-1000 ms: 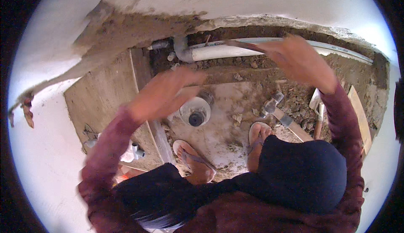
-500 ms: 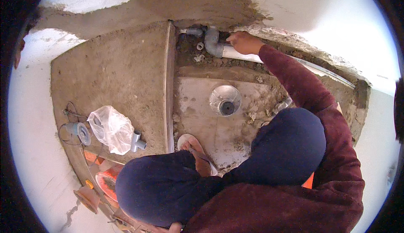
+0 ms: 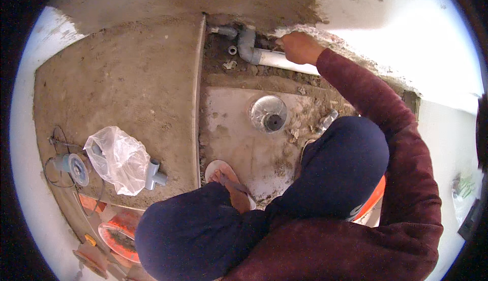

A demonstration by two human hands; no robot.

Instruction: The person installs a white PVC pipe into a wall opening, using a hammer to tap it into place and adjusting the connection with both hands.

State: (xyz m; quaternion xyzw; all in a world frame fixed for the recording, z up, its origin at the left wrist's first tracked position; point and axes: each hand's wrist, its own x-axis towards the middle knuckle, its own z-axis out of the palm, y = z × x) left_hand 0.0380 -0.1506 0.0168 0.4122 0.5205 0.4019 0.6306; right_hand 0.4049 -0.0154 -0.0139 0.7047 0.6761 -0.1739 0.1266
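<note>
My right hand (image 3: 302,49) reaches to the far trench along the wall, its fingers curled together. Whatever it grips, if anything, is hidden. Just below it, a thick white pipe (image 3: 284,61) lies in the trench and runs left into a grey elbow fitting (image 3: 247,50). To the left of that elbow is a smaller grey pipe fitting (image 3: 226,31). An open pipe end (image 3: 232,50) stands up from the soil nearby. My left hand is out of view.
A clear plastic container with a dark round piece (image 3: 268,114) is on the muddy floor. On the raised slab at left lie a plastic bag (image 3: 119,159), a grey tee fitting (image 3: 155,175) and an angle grinder (image 3: 73,168). An orange bucket (image 3: 114,230) stands at lower left.
The view has shifted, so the slab and tools sit farther left. My right hand stays near the white pipe. The fingers seen at the lower edge are gone from view, as is the thin pale pipe.
</note>
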